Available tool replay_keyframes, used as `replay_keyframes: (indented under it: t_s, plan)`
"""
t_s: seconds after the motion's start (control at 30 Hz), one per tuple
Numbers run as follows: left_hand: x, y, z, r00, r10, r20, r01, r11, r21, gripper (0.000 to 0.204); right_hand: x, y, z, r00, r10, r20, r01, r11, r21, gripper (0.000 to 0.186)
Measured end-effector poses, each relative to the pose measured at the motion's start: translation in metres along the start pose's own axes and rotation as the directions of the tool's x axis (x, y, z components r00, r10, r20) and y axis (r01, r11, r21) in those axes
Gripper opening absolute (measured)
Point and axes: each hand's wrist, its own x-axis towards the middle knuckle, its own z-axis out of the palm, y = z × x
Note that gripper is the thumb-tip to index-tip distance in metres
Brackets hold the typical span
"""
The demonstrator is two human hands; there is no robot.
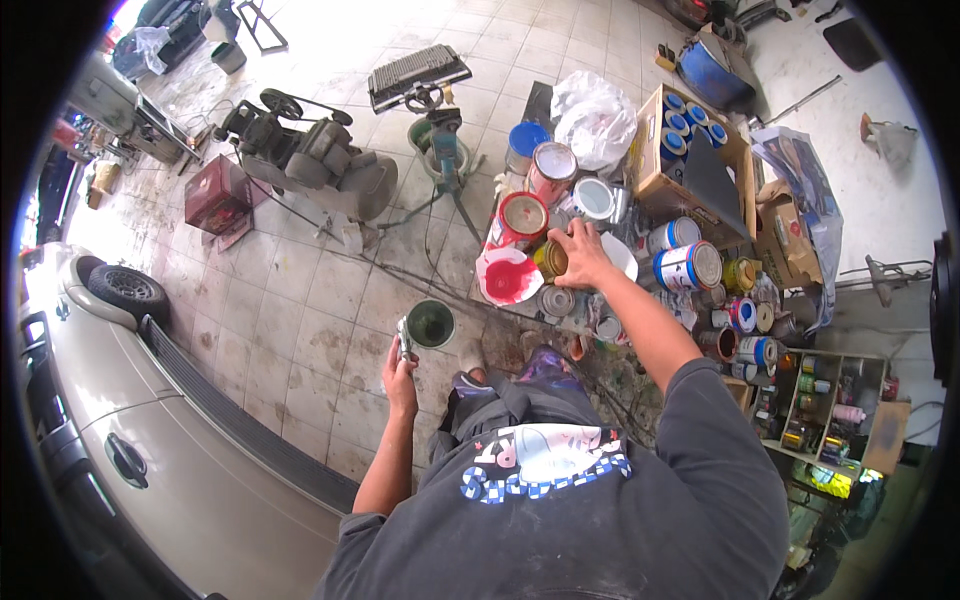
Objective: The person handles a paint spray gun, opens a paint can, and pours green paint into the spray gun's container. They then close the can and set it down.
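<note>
My left hand (400, 375) is closed around the metal handle of a spray gun (404, 338). The gun's round cup (431, 324) is uncovered on top and dark green inside. Farther right, my right hand (582, 254) curls its fingers over a small yellowish tin (549, 259) among the paint cans; the hand partly hides it. Left of that tin sits a white dish smeared with red paint (508, 277). A red can with a greyish lid (524, 213) stands just behind. Nearer to me lies a round metal lid or tin (556, 301).
Several paint cans (690, 266) crowd the right side, beside a cardboard box (650, 165) of blue-topped cans and a shelf (815, 410). A silver car (190, 470) stands at left. Beyond are an air compressor (320, 155), a tripod stand (447, 150) and a hose across the tiles.
</note>
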Motion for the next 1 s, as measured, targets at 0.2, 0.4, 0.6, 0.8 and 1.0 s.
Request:
replay_keyframes:
  t_s: [0.2,0.4,0.6,0.8,1.0]
  plan:
    - [-0.015,-0.003,0.007,0.994,-0.048,-0.095,0.049,0.999,0.015,0.074,-0.006,-0.011,0.017,0.973,0.107,-0.203,-0.092,0.992,0.082,0.079]
    - [-0.033,-0.007,0.004,0.980,-0.044,-0.195,0.017,0.990,-0.138,0.073,0.005,0.001,0.005,0.833,0.277,-0.478,0.038,0.834,0.551,0.078]
    - [-0.054,-0.003,0.011,0.961,-0.113,-0.253,0.057,0.974,-0.220,0.075,0.074,-0.031,-0.001,0.915,-0.051,-0.400,0.127,0.978,0.167,0.087]
    - [-0.071,-0.004,0.018,0.954,-0.172,-0.245,0.121,0.971,-0.208,0.075,0.061,-0.020,-0.002,0.979,0.083,-0.184,-0.046,0.979,0.198,0.106]
    - [-0.077,-0.024,0.008,0.947,-0.176,-0.268,0.105,0.960,-0.260,0.074,0.008,0.005,0.001,0.967,0.220,0.130,-0.217,0.976,-0.035,0.122]
